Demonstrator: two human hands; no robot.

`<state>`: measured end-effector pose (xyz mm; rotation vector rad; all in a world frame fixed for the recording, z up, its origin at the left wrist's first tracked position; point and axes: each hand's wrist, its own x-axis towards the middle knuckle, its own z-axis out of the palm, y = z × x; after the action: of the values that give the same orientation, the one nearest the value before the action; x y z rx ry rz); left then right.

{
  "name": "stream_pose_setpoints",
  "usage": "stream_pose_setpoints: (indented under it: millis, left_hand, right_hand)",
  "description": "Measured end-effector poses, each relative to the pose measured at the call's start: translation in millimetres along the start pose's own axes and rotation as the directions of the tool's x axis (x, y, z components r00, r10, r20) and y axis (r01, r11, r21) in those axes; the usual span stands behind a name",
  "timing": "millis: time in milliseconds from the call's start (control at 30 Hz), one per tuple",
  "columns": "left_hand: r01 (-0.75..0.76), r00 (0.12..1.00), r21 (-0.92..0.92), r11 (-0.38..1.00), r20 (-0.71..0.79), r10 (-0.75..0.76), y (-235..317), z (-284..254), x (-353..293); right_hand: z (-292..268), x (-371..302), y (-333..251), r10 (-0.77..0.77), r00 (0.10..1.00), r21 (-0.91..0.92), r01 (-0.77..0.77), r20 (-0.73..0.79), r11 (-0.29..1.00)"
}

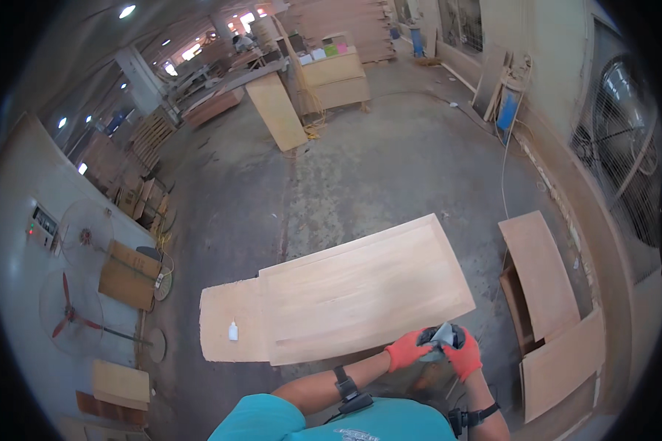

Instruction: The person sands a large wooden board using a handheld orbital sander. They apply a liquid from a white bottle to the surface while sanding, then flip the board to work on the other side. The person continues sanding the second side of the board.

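My left hand [408, 350], in an orange-red glove with dark fingers, is closed on one side of a folded grey sheet [439, 340]. Gloved the same way, my right hand [463, 358] grips the sheet's other side. Whether it is paper or cloth I cannot make out. Both hands are close together at the near right edge of a large pale wooden panel [368, 290], which shows a darker smudge toward its right part. At its left end a smaller pale board [232, 301] adjoins it, and a small white bottle [233, 332] lies or stands on that board.
Curved wooden panels [541, 272] lean near the right wall, beside a large caged fan [618, 140]. Floor fans [70, 312] and a cardboard box [127, 275] line the left wall. Farther off stand a sloping board [276, 110], a wooden bench [335, 77] and a blue cylinder [507, 109].
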<state>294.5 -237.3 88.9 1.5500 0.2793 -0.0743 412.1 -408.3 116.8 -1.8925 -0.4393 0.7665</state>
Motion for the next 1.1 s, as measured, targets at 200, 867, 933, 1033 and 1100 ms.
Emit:
stream_pose_setpoints:
  millis: [200, 867, 933, 1033, 1100]
  left_hand:
    - [0.168, 0.982, -0.045, 0.985, -0.077, -0.171, 27.2, 11.7, 41.9]
    - [0.853, -0.062, -0.118, 0.509, -0.99, -0.126, -119.6, -247.0, -109.2]
    - [0.864, -0.215, -0.287, 0.414, -0.953, -0.211, -116.3, -270.5, -117.5]
    - [0.83, -0.272, -0.408, 0.38, -0.892, -0.362, -150.6, -262.5, -179.8]
    - [0.81, -0.237, -0.38, 0.446, -0.909, -0.344, -147.9, -268.8, -155.9]
  right_hand:
    - [-38.2, 38.3, 24.4, -0.225, 0.974, 0.048, 0.225, -0.007, 0.973]
    - [-60.1, 230.0, 97.8, 0.115, 0.991, -0.378, -0.13, -0.064, 0.917]
    - [-95.4, 272.1, 183.9, 0.051, 0.999, -0.286, -0.054, -0.02, 0.957]
    - [-53.9, 255.7, 160.1, 0.149, 0.987, -0.162, -0.138, 0.055, 0.977]
    - [-85.8, 291.2, 212.1, 0.138, 0.989, -0.192, -0.126, 0.048, 0.973]
